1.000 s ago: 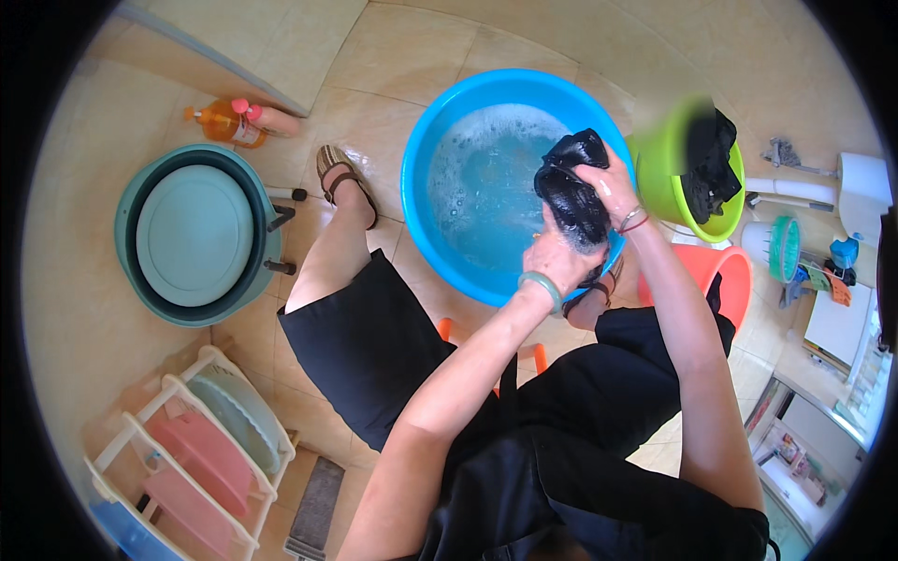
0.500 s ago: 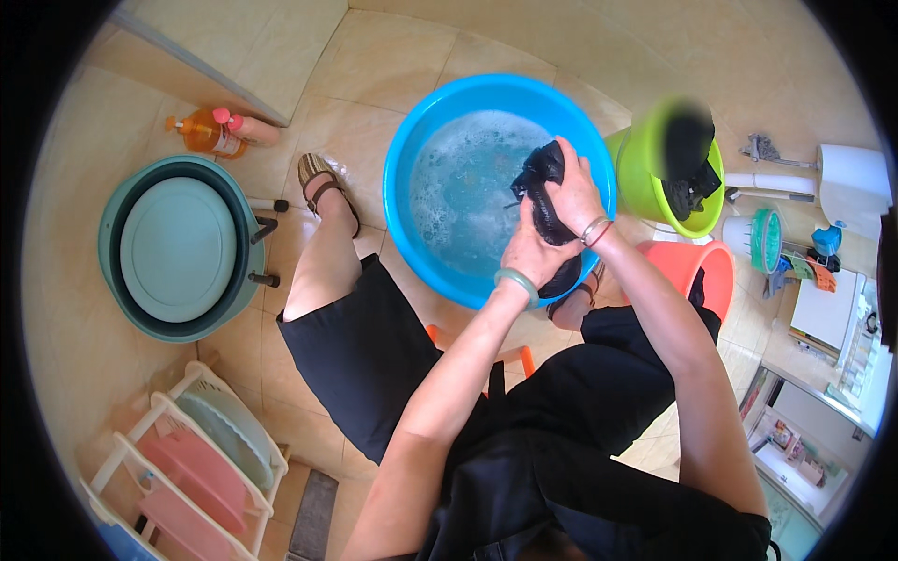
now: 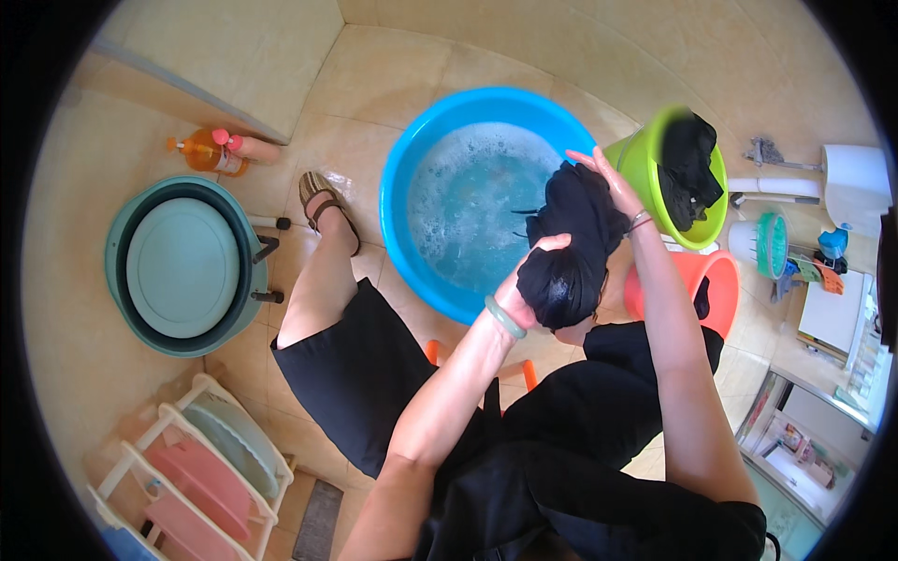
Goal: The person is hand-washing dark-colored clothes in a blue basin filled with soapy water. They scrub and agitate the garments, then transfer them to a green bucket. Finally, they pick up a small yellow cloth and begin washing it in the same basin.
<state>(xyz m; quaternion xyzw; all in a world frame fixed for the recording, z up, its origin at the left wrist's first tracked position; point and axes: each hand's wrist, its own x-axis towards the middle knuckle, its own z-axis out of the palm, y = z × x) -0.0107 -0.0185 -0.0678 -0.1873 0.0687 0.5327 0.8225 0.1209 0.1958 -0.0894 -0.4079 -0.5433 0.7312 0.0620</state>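
A bunched, wet black garment point(image 3: 572, 224) is held up between my two hands over the near right rim of the blue basin point(image 3: 398, 252). My left hand point(image 3: 524, 288) grips its lower left end, where the cloth bulges in a rounded, shiny lump. Along the upper right side lies my right hand point(image 3: 613, 187), its fingers stretched and pressed to the cloth; the thumb is hidden. Foamy water point(image 3: 468, 206) fills part of the basin. Thin dark strings dangle from the garment towards it.
Right of the basin stand a green bucket point(image 3: 645, 164) holding dark clothes point(image 3: 690, 173) and an orange-red bucket point(image 3: 645, 290) with dark cloth inside. A folded teal basin point(image 3: 182, 257), pump bottles point(image 3: 208, 154) and a rack of basins point(image 3: 201, 467) are at left.
The garment has opened from a tight twisted roll into a looser bundle. It has shifted right and nearer, and my right hand's fingers have straightened.
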